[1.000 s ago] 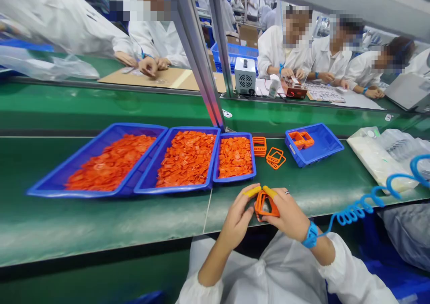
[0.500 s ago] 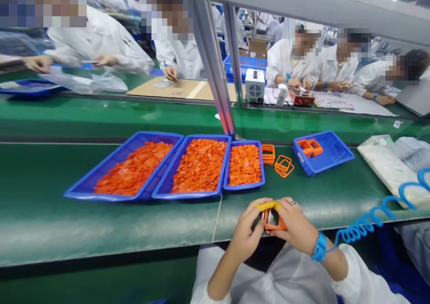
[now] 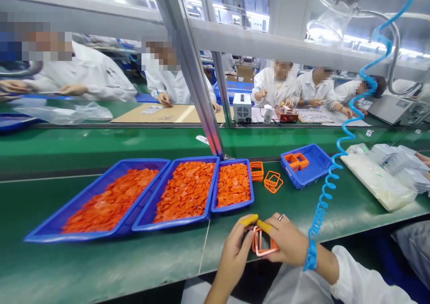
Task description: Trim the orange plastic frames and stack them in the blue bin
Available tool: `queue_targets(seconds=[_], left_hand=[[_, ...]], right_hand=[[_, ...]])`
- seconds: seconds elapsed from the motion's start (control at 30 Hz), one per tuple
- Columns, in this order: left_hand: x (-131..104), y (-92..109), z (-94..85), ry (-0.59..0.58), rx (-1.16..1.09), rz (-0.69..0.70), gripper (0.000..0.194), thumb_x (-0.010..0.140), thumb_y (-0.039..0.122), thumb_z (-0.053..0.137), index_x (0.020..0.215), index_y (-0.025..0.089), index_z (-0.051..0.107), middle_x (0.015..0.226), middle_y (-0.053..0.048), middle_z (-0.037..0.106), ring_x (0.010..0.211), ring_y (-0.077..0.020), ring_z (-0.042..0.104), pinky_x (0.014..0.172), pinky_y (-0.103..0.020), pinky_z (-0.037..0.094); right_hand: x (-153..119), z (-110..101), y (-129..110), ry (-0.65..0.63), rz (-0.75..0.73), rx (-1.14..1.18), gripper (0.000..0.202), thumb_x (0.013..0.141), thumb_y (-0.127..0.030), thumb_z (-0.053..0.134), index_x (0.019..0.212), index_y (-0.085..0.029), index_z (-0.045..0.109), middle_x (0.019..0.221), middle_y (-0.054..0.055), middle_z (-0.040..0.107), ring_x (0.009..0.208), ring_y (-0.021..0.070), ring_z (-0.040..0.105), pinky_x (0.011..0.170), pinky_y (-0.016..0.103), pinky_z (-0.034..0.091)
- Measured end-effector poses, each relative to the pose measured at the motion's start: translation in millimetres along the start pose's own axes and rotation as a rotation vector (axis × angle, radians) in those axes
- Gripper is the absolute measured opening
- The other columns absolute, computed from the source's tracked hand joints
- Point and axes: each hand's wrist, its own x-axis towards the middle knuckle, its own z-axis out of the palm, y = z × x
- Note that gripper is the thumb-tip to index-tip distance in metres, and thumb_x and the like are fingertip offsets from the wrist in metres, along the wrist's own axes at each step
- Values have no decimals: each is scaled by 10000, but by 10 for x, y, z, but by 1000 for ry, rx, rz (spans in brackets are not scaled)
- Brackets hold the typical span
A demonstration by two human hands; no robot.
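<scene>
Between my two hands, at the near edge of the green bench, is an orange plastic frame [image 3: 264, 252], square with rounded corners and an open middle. My left hand [image 3: 237, 241] pinches its left side with thumb and fingers. My right hand [image 3: 287, 239] is closed around its right side and wears a blue wrist strap with a coiled cord. Yellow covers sit on a fingertip of each hand. Beyond my hands, loose orange frames [image 3: 273, 181] lie overlapping on the bench, beside a stack of orange frames [image 3: 257, 171].
Blue trays of small orange pieces stand to the left: a large tray [image 3: 43, 237], a middle tray [image 3: 141, 225] and a smaller tray [image 3: 251, 192]. Another blue tray [image 3: 319, 165] holds several frames. Plastic bags [image 3: 379, 178] lie right; the blue coiled cord [image 3: 324, 201] hangs across. Co-workers sit opposite.
The view has tilted up and shifted, so the bench sits lower. The frame is turned slightly between my hands, both still on it. The coiled cord now hangs upright from above.
</scene>
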Motion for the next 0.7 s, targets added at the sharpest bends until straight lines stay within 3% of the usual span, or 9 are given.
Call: queue_targets(seconds=[0.23, 0.37, 0.5, 0.6, 0.7], left_hand=[[-5, 28, 111, 58, 292, 134, 364, 1086, 437, 644, 1385, 271, 767, 1444, -161, 731, 1395, -375, 683, 1208, -625, 557], [-68, 24, 210, 36, 340, 83, 425, 1092, 422, 630, 1481, 270, 710, 1615, -176, 622, 1500, -392, 615, 1237, -666, 523], [-132, -22, 282, 14, 175, -26, 496, 1074, 481, 671, 1522, 268, 673, 1718, -177, 522, 1592, -393, 527, 1286, -641, 481], [-118, -67, 340, 5, -76, -102, 606, 1048, 535, 717, 1577, 259, 613, 1662, -181, 592, 1563, -372, 572, 1271, -572, 519], [-51, -56, 388, 36, -297, -164, 646, 999, 556, 787, 1553, 259, 636, 1613, -171, 653, 1523, -371, 619, 1256, -536, 546]], right_hand=[[20, 110, -14, 104, 124, 22, 839, 905, -309, 856, 1663, -204, 512, 1515, 168, 655, 1357, 373, 584, 1201, 557, 461], [36, 87, -62, 117, 162, 16, 777, 915, -248, 812, 1640, -203, 535, 1507, 174, 643, 1374, 369, 576, 1213, 544, 471], [19, 113, -47, 165, 149, 45, 793, 853, -176, 819, 1607, -204, 576, 1468, 170, 660, 1321, 361, 606, 1193, 549, 505], [21, 182, 18, 237, 110, 107, 849, 812, -171, 833, 1618, -155, 566, 1459, 200, 671, 1311, 375, 620, 1192, 577, 521], [34, 195, 75, 358, 113, 228, 843, 823, -214, 840, 1621, -181, 572, 1439, 191, 694, 1303, 374, 645, 1181, 594, 536]])
